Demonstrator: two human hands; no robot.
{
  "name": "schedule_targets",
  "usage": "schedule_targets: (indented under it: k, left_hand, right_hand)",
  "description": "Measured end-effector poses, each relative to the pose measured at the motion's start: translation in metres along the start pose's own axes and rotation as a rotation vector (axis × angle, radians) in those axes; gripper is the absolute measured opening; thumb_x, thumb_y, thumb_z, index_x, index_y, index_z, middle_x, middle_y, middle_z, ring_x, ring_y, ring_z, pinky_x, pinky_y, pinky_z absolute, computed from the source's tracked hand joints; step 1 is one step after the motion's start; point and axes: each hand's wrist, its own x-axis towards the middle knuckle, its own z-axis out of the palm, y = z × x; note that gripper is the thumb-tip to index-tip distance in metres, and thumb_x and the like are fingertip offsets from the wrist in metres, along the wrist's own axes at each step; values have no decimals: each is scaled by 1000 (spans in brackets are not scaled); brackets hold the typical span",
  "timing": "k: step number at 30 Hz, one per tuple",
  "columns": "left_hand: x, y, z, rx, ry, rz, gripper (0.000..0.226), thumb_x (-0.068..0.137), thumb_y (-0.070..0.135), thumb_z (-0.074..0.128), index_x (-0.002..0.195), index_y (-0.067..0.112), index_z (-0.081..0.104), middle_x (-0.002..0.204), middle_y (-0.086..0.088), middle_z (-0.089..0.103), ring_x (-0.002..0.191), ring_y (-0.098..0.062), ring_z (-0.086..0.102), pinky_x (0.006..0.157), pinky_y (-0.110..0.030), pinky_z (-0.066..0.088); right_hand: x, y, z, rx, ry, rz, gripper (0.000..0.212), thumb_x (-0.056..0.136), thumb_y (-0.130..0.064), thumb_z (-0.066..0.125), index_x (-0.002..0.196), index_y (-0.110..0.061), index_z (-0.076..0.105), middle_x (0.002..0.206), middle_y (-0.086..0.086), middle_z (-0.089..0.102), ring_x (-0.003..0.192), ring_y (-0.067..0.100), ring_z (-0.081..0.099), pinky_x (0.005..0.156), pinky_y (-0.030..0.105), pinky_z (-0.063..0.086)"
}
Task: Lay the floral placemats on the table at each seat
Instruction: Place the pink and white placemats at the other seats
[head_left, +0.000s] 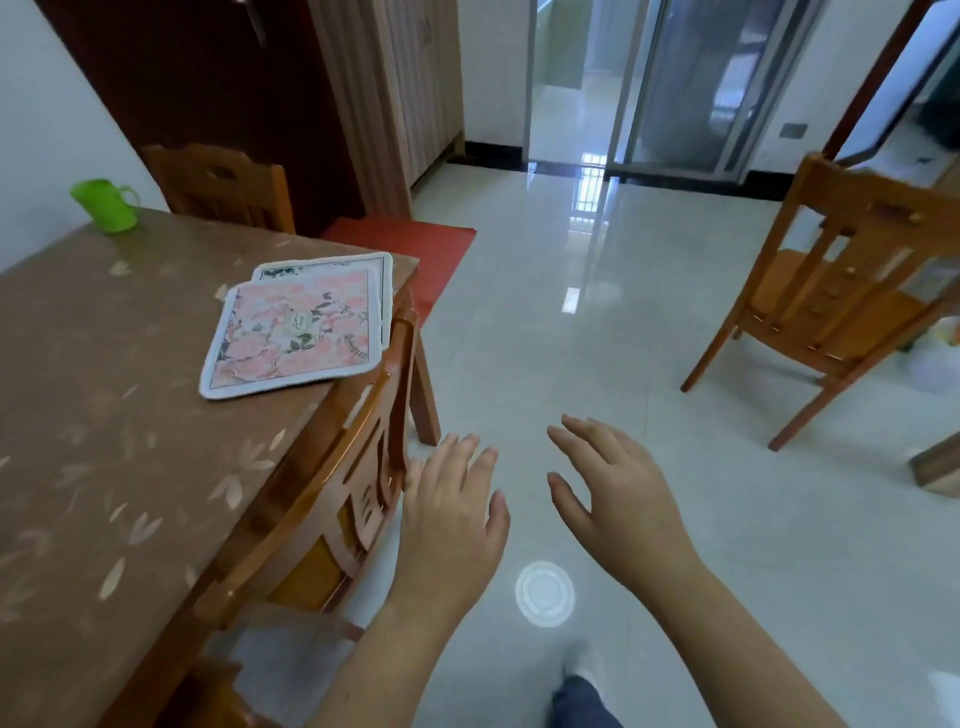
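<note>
Left hand (447, 525), right hand (618, 499) splayed, empty, over floor (597, 312) — placemats (296, 332) perhaps overhanging table (104, 415) edge

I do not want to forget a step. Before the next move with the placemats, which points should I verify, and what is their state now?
1. Hands free: left hand and right hand are open and hold nothing: ok.
2. Placemats found: the pink floral placemat lies over a second placemat near a corner of the table: ok.
3. One placemat per seat: both lie in one pile: not ok.
4. The green cup stands apart from the pile: ok.
5. Enough placemats for all seats: cannot tell.
</note>
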Motion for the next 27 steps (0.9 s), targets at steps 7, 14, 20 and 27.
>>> schedule_targets:
  k: [7,14,20,27]
  left_hand:
    - [104,-15,20,73,81,-119,37,79,10,65,116,5,58,123,-16,58,121,-32,46,101,-54,25]
    - [165,-69,4,160,259,-317,36,80,15,51,113,1,57,118,-19,59,115,-35,50,99,-52,32]
    - [185,-142,-14,248,269,-532,38,79,16,49,113,2,57,121,-19,57,118,-36,47,99,-53,32]
    - [210,-226,3,220,186,-532,35,77,1,66,111,-2,59,116,-21,60,114,-38,50,96,-55,35]
  right_hand:
    - [124,43,21,57,-38,-169,36,79,-15,66,114,-9,58,118,11,63,110,31,57,92,44,46]
    - [234,43,43,76,-86,-384,31,82,-19,62,112,-11,58,114,11,65,107,31,59,90,44,47]
    - [303,13,82,106,-128,-465,31,81,-14,64,111,-8,60,113,11,65,106,32,59,90,44,46]
    - [362,-24,150,52,-307,-501,36,85,-19,59,120,-11,55,123,9,60,117,29,51,98,46,40]
